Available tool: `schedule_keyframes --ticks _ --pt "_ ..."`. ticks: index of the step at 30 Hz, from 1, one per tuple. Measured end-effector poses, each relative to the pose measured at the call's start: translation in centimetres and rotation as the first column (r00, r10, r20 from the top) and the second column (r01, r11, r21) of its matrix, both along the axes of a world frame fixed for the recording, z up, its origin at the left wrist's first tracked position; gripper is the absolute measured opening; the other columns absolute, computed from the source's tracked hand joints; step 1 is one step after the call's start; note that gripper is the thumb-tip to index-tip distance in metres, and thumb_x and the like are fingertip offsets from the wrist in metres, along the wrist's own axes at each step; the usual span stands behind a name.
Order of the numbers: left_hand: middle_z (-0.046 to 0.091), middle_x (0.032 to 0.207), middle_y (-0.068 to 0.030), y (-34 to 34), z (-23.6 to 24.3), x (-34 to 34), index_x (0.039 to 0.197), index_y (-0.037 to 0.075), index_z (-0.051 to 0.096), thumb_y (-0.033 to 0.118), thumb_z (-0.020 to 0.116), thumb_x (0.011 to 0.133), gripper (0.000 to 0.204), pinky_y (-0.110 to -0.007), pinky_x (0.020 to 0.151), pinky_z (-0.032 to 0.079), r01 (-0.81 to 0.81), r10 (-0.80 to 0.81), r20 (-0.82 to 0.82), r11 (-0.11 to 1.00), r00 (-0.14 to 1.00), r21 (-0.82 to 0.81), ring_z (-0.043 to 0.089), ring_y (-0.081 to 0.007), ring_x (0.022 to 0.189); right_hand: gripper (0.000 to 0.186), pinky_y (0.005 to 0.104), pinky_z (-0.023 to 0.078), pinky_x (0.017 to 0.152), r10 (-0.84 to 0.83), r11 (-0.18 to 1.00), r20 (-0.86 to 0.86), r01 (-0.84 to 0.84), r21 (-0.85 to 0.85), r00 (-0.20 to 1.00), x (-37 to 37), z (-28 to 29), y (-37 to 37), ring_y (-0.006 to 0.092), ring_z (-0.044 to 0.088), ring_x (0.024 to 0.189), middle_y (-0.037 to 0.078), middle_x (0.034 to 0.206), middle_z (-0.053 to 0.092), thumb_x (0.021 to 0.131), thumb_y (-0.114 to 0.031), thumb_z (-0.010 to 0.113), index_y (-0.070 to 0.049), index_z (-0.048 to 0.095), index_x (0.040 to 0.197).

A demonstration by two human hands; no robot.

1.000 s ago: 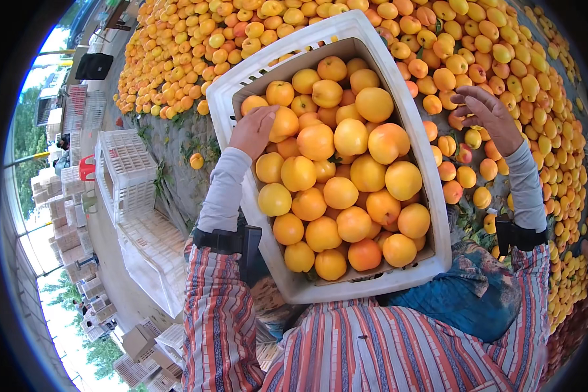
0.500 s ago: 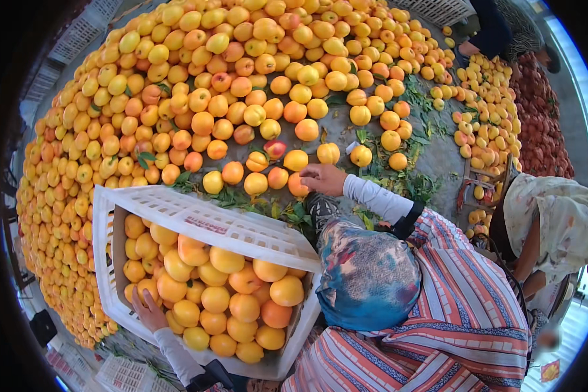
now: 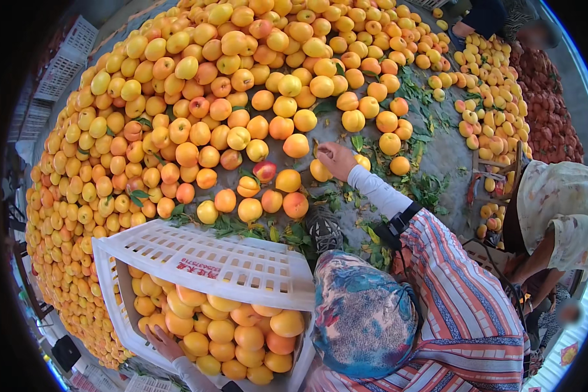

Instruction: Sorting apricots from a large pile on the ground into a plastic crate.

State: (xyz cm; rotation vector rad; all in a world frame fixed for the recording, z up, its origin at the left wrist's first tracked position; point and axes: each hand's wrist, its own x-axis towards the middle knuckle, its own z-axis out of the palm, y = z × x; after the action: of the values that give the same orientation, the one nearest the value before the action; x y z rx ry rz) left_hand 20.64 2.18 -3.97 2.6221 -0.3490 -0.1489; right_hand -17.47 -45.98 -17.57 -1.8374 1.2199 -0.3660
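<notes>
My left hand (image 3: 166,344) lies with fingers stretched out over the apricots (image 3: 221,331) at the near left side of a white plastic crate (image 3: 202,259). Orange-yellow fruit fills the crate, which stands tilted. Farther out, my right hand (image 3: 336,161) hovers over the floor with its fingers bent inward; whatever may be between them is hidden. Just under its fingertips is one apricot (image 3: 320,171), and another (image 3: 363,161) shows partly behind the hand. A redder fruit (image 3: 264,172) lies among the loose ones to the left.
A large heap of apricots (image 3: 170,98) spreads across the floor. My shoe (image 3: 324,230) stands among green leaves beside the crate. Stacked white crates (image 3: 62,68) are at far left. To the right are a wooden stool (image 3: 496,171), another person's arm (image 3: 537,256) and a reddish pile (image 3: 546,108).
My right hand has moved outward and to the right, away from the apricot it was over. The whole view has shifted, and the crate appears lower. My left hand stays on the fruit.
</notes>
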Motion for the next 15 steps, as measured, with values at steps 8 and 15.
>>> schedule_keyframes --ticks 8,15 --pt "0.039 0.131 -0.0192 0.6 -0.4 0.3 0.131 0.002 0.037 0.037 0.041 0.093 0.051 -0.038 0.094 0.038 0.037 -0.040 0.051 0.998 0.998 0.056 0.043 -0.0309 0.115 0.041 0.0390 0.045 0.083 -0.255 0.948 -0.075 0.234 -0.216 0.964 3.7 -2.8 -6.7 0.0326 0.054 0.094 0.018 0.101 0.055 0.077 -0.030 0.059 0.000 0.054 0.105" --pt "0.035 0.133 -0.0196 0.9 -0.9 0.5 0.132 0.000 0.034 0.039 0.040 0.093 0.055 -0.037 0.096 0.036 -0.018 0.018 0.005 0.999 1.000 0.037 0.039 -0.0309 0.119 0.045 0.0386 0.042 0.087 -0.169 0.935 -0.222 0.086 -0.343 0.960 6.6 -1.6 -8.7 0.0335 0.051 0.099 0.017 0.104 0.056 0.077 -0.034 0.058 -0.001 0.052 0.108"
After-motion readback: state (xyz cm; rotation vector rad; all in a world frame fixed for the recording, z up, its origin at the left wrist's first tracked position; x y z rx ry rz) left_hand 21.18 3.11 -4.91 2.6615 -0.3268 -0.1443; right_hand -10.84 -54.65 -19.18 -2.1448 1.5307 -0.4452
